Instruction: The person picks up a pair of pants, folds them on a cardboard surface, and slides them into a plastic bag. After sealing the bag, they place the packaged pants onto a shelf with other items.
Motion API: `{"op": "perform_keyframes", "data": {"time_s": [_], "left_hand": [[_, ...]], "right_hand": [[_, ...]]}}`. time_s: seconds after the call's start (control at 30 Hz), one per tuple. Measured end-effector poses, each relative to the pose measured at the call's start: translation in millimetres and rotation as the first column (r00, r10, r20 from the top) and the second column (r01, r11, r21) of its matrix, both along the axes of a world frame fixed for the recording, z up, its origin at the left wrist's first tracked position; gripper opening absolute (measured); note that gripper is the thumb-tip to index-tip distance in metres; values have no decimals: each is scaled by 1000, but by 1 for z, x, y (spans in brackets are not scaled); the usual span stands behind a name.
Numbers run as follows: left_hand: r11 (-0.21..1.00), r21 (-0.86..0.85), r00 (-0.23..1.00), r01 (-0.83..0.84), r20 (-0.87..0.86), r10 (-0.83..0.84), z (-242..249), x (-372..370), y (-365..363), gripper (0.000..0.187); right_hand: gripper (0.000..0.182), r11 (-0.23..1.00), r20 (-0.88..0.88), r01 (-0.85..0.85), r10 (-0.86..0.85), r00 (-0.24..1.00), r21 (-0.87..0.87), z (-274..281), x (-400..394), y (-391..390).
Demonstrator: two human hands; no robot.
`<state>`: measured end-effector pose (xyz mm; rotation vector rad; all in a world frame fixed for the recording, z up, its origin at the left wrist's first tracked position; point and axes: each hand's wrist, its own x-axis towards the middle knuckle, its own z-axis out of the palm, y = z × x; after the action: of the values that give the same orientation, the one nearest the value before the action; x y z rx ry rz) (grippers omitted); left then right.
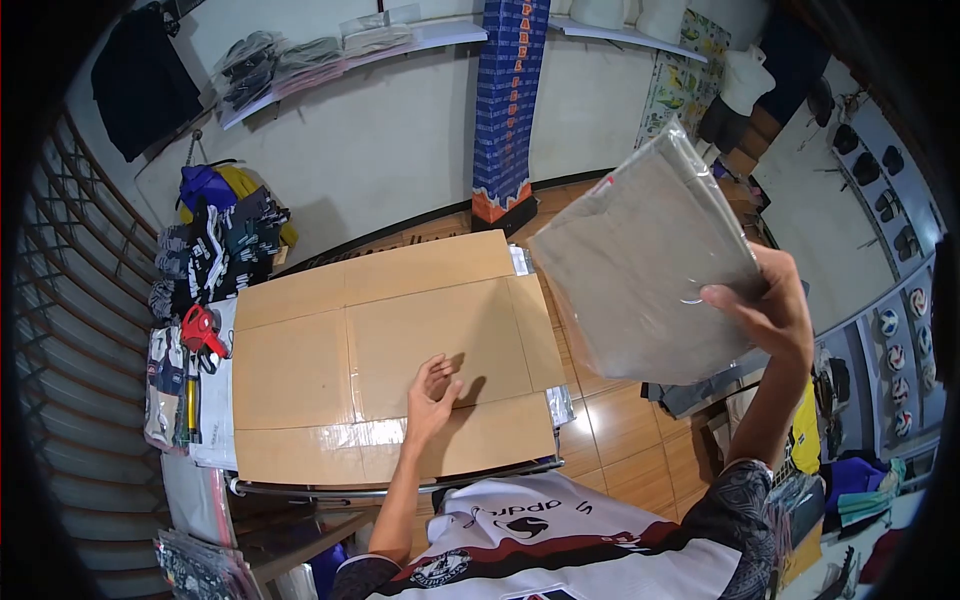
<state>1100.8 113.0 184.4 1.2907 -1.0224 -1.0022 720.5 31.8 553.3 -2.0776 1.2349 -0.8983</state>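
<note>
My right hand [770, 305] grips the side of a folded grey garment in a clear plastic bag [650, 265], thumb on the front face and fingers behind. The bag is raised to the right of the table, above the tiled floor. My left hand [432, 400] hovers over a flattened cardboard sheet [290, 375], fingers curved and apart with nothing in them. Its shadow falls on the cardboard just beside it. Creases and a strip of clear tape run across the sheet.
A red tape dispenser [203, 330] lies at the table's left edge, near folded clothes [165, 385]. Dark garments [225, 240] are piled at the back left. A blue pillar [507, 110] stands behind the table. Wall shelves [360, 55] hold bagged items. Balls [900, 355] sit on racks at right.
</note>
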Motion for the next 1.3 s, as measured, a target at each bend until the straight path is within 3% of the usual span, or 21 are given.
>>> {"op": "perform_keyframes", "data": {"time_s": [0.03,0.13,0.23,0.3,0.4,0.5,0.7,0.8,0.83,0.93,1.13,1.2,1.27,1.3], "left_hand": [[998,36,998,55,-45,-53,5,-1,-2,63],[995,-66,949,81,-298,-97,8,-2,-4,66],[999,-23,834,36,-550,-43,16,1,7,61],[1000,-17,794,14,-607,-21,4,11,24,52],[992,52,771,-113,-626,121,-31,23,61,30],[956,135,785,-259,-547,290,-32,21,94,15],[873,216,693,-438,-537,481,-38,5,142,13],[846,275,686,-457,-497,532,-36,3,153,14],[841,299,696,-451,-472,541,-32,3,156,14],[836,346,717,-427,-434,546,-29,8,161,15],[864,377,767,-334,-423,482,-18,25,162,16],[866,389,778,-314,-417,469,-18,30,158,16],[883,379,798,-277,-421,431,-20,38,155,15],[891,375,808,-256,-422,410,-21,42,153,15]], "right_hand": [[33,999,-10,-30,30,1000,-14,8,3,1],[37,996,-65,-88,88,994,7,19,13,-11],[44,977,-179,-210,213,961,32,9,29,-45],[48,954,-221,-274,296,929,124,-12,47,-72],[57,907,-293,-319,395,871,276,-63,83,-116],[53,872,-344,-376,474,811,314,-119,131,-151],[49,789,-364,-546,614,700,282,-235,233,-197],[51,823,-429,-542,558,710,172,-282,270,-208],[58,867,-491,-474,485,724,156,-287,277,-206],[58,956,-483,-291,269,833,32,-298,278,-187],[50,975,-111,-195,183,977,-111,-315,218,-119],[46,996,18,-72,73,997,-54,-312,189,-74],[41,999,38,49,-49,998,-12,-321,159,-34],[39,991,104,107,-115,988,82,-326,146,-10]]}}
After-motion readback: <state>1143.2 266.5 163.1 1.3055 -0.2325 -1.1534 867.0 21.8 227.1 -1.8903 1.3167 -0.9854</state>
